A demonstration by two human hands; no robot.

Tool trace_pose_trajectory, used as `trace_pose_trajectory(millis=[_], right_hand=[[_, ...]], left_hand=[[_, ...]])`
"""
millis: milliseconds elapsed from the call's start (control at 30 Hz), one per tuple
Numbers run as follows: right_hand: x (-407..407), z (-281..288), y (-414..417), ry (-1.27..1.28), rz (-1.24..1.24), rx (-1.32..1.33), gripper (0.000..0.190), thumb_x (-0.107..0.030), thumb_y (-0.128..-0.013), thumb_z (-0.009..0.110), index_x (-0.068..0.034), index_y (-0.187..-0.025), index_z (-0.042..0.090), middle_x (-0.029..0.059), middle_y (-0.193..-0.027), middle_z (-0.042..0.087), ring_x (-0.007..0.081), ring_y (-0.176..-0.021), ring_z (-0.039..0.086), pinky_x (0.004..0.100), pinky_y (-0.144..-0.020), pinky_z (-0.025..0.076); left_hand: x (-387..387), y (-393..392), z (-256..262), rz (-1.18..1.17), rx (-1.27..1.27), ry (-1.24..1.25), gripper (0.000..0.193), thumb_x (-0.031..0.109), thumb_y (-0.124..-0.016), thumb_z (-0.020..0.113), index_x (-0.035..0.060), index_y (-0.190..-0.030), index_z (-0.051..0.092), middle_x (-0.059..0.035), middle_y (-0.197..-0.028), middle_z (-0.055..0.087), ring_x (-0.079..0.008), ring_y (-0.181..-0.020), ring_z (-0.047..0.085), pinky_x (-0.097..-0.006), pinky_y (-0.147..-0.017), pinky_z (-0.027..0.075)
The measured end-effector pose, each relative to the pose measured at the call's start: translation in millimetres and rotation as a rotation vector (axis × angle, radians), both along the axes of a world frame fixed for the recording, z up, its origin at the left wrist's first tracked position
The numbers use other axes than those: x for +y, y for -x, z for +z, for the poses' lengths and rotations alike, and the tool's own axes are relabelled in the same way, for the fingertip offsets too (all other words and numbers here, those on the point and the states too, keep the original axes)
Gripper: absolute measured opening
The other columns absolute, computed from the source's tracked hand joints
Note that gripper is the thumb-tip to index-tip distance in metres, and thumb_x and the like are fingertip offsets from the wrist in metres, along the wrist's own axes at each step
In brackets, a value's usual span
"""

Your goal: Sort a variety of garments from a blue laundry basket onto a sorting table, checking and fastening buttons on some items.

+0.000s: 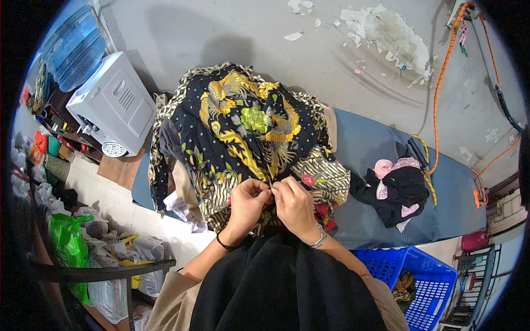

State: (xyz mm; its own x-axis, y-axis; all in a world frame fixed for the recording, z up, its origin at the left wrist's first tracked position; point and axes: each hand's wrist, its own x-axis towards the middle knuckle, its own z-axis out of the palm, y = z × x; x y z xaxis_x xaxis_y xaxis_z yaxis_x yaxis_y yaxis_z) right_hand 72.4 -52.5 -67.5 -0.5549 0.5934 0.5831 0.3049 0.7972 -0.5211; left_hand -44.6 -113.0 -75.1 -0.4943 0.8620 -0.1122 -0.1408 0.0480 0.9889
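Note:
A patterned batik shirt (pixel 252 120), black with yellow birds and a green flower, lies spread on an ironing board (pixel 364 136) over other clothes. My left hand (pixel 250 202) and my right hand (pixel 294 205) meet at the shirt's front opening, low in the middle. Thumb and forefinger of each pinch the edge there, and the fingertips almost touch. Whatever small part sits between them is too hidden to name. Right of the shirt lies a crumpled black and pink garment (pixel 401 186).
A white water dispenser (pixel 116 103) with a blue bottle (pixel 74 49) stands at left. Filled plastic bags (pixel 107 289) lie below it, behind a dark curved rail (pixel 107 271). A blue plastic basket (pixel 434 285) stands at lower right. An orange cord (pixel 443 82) hangs beside the wall.

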Motion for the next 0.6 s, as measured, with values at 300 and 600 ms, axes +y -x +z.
trace_pose_trajectory(millis=[300,600], right_hand=[[22.2,-5.7,-9.6,0.76,0.177,0.104,0.01,-0.006,-0.08,0.061,0.003,-0.08,0.062,0.0129,-0.074,0.06,0.0262,-0.062,0.059,0.0313,-0.055,0.044],[4.5,9.7,-5.6,0.322,0.163,0.138,0.009,-0.006,-0.078,0.063,0.002,-0.082,0.063,0.0149,-0.075,0.061,0.0294,-0.063,0.06,0.0341,-0.056,0.046]], left_hand=[[-2.1,-4.4,-3.8,0.015,-0.019,-0.071,0.007,0.0,-0.08,0.062,-0.005,-0.084,0.058,-0.0053,-0.076,0.062,-0.0102,-0.067,0.06,-0.0218,-0.062,0.049],[0.6,7.1,-4.0,0.056,0.044,-0.062,0.01,0.005,-0.083,0.062,-0.0047,-0.085,0.062,-0.0038,-0.075,0.063,-0.0068,-0.064,0.055,-0.0201,-0.058,0.044]])
